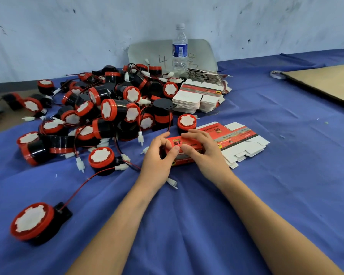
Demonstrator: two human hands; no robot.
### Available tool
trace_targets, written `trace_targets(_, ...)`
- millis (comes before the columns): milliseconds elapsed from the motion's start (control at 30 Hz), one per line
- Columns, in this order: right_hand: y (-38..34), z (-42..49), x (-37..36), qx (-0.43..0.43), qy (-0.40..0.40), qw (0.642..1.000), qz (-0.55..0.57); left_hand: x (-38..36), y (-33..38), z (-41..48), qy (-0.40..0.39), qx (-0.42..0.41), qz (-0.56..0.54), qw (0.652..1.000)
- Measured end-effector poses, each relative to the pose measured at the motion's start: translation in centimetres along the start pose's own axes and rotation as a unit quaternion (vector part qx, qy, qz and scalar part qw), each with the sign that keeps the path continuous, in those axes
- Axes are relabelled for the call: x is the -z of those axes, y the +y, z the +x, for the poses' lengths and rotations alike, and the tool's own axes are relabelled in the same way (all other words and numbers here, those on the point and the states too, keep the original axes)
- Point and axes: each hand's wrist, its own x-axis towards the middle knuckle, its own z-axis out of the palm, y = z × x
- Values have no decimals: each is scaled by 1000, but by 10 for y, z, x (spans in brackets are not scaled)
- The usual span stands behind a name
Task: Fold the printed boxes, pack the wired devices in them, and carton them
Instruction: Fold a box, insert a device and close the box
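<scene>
Both hands grip a red printed box (184, 150) in the middle of the blue cloth. My left hand (159, 155) pinches its left end, and my right hand (203, 151) covers its right end with fingers over the top. Flat unfolded box blanks (240, 141) lie just right of it. A big heap of black and red wired devices (107, 114) with white connectors fills the left. One device (186, 122) stands just behind the box. Another device (35, 222) lies alone at the near left. A stack of flat blanks (199, 98) sits behind.
A clear water bottle (179, 48) stands at the back against a grey board (147, 54) by the wall. A brown cardboard sheet (326, 82) lies at the far right, with a tape roll (276, 74) beside it. Loose white connectors and red wires trail over the cloth near my left wrist.
</scene>
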Motion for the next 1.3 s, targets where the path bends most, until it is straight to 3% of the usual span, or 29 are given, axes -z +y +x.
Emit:
trace_targets(200,0,0,0,-24,-25,999,3,4,2,1,-45,30,11,998)
trace_targets(433,0,2,0,-10,-31,999,4,9,0,2,-57,-37,100,993)
trace_targets(567,3,-3,2,53,-45,998,-3,13,-7,0,-53,-74,106,990)
trace_targets(667,8,-4,3,106,-50,991,-68,16,-7,-4,-45,-118,132,983)
trace_targets(900,9,-5,-6,249,67,937,-234,16,-9,-9,49,-191,206,959)
trace_targets(1133,11,-7,-5,352,38,882,-311,18,-8,-7,25,-231,253,939)
trace_targets(1300,12,-5,0,373,8,861,-346,22,-8,-5,15,-226,263,938)
